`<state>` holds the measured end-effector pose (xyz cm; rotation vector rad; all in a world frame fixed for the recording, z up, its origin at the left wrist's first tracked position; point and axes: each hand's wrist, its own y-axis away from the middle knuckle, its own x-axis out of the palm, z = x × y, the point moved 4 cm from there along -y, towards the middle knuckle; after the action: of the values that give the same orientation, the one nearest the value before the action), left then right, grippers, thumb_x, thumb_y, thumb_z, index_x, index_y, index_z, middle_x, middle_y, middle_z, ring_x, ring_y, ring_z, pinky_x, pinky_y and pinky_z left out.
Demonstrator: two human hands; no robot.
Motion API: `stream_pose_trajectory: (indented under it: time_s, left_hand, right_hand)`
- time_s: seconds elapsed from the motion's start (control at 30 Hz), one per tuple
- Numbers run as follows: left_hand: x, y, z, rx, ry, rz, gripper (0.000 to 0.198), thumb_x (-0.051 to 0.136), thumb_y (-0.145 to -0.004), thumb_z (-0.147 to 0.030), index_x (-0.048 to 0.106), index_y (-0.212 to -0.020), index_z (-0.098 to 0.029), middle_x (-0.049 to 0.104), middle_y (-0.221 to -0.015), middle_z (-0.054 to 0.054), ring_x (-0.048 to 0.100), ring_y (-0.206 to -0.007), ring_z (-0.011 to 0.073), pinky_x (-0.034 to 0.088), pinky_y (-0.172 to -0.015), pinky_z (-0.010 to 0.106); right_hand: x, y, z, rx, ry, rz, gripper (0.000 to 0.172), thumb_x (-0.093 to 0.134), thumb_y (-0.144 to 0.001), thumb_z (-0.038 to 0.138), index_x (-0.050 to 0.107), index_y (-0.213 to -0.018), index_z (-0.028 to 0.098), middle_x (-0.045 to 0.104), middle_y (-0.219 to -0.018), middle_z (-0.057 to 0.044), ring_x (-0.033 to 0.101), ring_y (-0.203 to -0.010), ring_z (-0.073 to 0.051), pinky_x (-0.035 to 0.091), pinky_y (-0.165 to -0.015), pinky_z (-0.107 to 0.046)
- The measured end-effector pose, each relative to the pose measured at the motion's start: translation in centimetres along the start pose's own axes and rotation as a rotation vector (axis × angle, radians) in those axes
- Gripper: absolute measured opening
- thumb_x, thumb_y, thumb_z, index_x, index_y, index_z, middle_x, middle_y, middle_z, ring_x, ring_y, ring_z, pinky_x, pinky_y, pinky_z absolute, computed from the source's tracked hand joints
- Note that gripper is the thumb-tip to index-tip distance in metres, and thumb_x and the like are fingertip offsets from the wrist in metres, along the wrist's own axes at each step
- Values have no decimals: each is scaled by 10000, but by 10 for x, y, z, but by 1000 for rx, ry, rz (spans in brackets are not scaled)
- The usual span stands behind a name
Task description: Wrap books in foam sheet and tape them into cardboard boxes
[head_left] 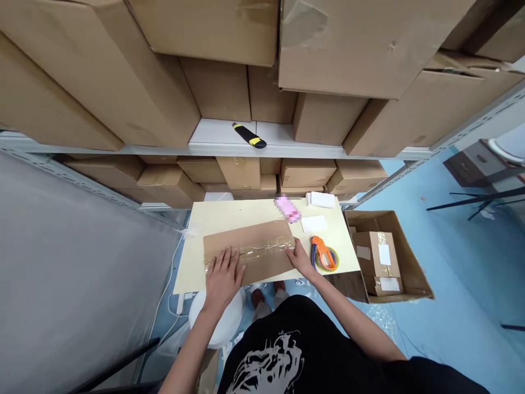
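A flat brown cardboard box lies on a pale yellow table, with clear tape along the seam on its top. My left hand rests on the box's left part, palm down and fingers stretched out. At the right end, my right hand grips the box's edge, thumb on the top; some of its fingers are hidden. Just right of that hand sits an orange tape dispenser by a roll of tape. A blurred pink object lies behind the box.
White paper slips and a white stack lie at the table's back right. A black and yellow utility knife rests on the shelf among several cartons. An open carton holding smaller boxes stands right. A white stool is below.
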<state>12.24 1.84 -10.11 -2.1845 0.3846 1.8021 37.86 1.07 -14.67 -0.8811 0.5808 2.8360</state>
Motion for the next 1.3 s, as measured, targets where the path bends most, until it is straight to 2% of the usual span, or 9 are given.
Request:
stream_pose_trajectory:
  time_s: [0.13, 0.27, 0.37, 0.5, 0.57, 0.7, 0.8, 1.03, 1.3]
  left_hand:
    - [10, 2, 0, -30, 37, -35, 543, 316, -926, -378, 381, -1411, -143, 327, -1484, 140, 314, -1369, 283, 188, -1124, 475]
    - [16, 2, -1, -54, 63, -28, 547, 274, -934, -374, 356, -1423, -144, 302, -1497, 126, 283, -1385, 269, 180, -1130, 476]
    - [17, 2, 0, -65, 89, -24, 554, 258, -934, -384, 341, -1430, -154, 287, -1505, 115, 254, -1397, 259, 172, -1134, 479]
    - [18, 1, 0, -52, 66, -16, 554, 246, -936, -369, 314, -1440, -151, 277, -1510, 115, 232, -1406, 251, 174, -1131, 497]
    - [18, 1, -1, -49, 53, -13, 554, 248, -937, -363, 298, -1446, -152, 270, -1512, 116, 228, -1408, 253, 177, -1127, 508]
    - [19, 2, 0, -50, 51, -18, 557, 245, -938, -366, 278, -1454, -159, 254, -1520, 107, 213, -1412, 252, 180, -1129, 502]
    - [19, 2, 0, -45, 48, -27, 560, 242, -939, -369, 284, -1452, -149, 244, -1524, 108, 201, -1416, 251, 172, -1134, 493]
    - [17, 1, -1, -55, 59, -28, 563, 234, -938, -377, 315, -1439, -133, 250, -1520, 117, 208, -1413, 256, 167, -1137, 490]
    - [19, 2, 0, -35, 14, -50, 567, 222, -940, -379, 344, -1423, -109, 289, -1506, 125, 235, -1403, 262, 167, -1139, 474]
  right_hand:
    - [-4, 1, -8, 0, 58, -35, 475, 389, -907, 427, 387, -1309, 175, 574, -1244, -118, 539, -1149, -215, 421, -956, -343]
    - [-37, 7, -50, 81, 157, -182, 460, 246, -945, 405, 348, -1313, 148, 500, -1302, -155, 459, -1226, -231, 363, -1016, -380]
    - [-60, 10, -94, 180, 266, -296, 555, 437, -857, 453, 341, -1269, 94, 413, -1323, -236, 347, -1286, -338, 291, -1045, -494]
    - [-59, 3, -129, 260, 351, -331, 665, 622, -710, 484, 373, -1190, 96, 453, -1224, -244, 414, -1202, -383, 334, -998, -519]
    - [-50, 1, -134, 280, 375, -350, 709, 637, -690, 501, 362, -1202, 94, 434, -1240, -255, 407, -1203, -393, 331, -993, -532]
    - [-34, 9, -136, 308, 402, -393, 867, 625, -694, 527, 241, -1318, 63, 297, -1365, -308, 265, -1305, -427, 238, -1044, -578]
    - [-32, 16, -143, 328, 390, -378, 944, 648, -671, 511, 195, -1348, 33, 344, -1335, -316, 303, -1291, -424, 250, -1057, -546]
    - [-43, 5, -163, 364, 287, -314, 672, 599, -699, 378, 331, -1245, 93, 527, -1169, -219, 486, -1158, -355, 386, -974, -465]
    - [-40, -2, -155, 435, 67, -374, 721, 674, -587, 422, 367, -1150, 93, 477, -1229, -257, 375, -1257, -398, 278, -1044, -503]
